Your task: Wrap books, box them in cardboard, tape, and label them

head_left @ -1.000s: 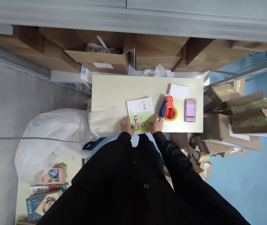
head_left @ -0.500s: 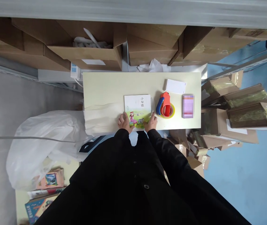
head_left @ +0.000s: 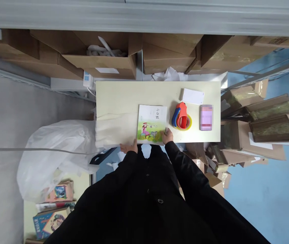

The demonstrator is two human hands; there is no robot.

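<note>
A picture book (head_left: 152,117) with a girl and a grey animal on its cover lies flat near the table's front edge. My right hand (head_left: 167,136) grips its lower right side, thumb on the cover. My left hand (head_left: 129,147) is at the front edge by the book's lower left corner, thumb and fingers apart; its fingertips are partly unclear. Left of the book, a thin whitish sheet (head_left: 116,130) covers part of the table. To the right sits a red and blue tape dispenser (head_left: 183,115) with a roll of clear tape.
On the table (head_left: 119,93) are a stack of white slips (head_left: 193,96) and a blurred purple item (head_left: 206,117). Open cartons (head_left: 101,61) line the shelf behind. Boxes (head_left: 271,132) pile up at right. A plastic bag (head_left: 50,149) and books (head_left: 51,223) are at left.
My left hand has come off the book's cover and moved left and down to the table edge. My right hand stays on the book. The whole view has shifted slightly.
</note>
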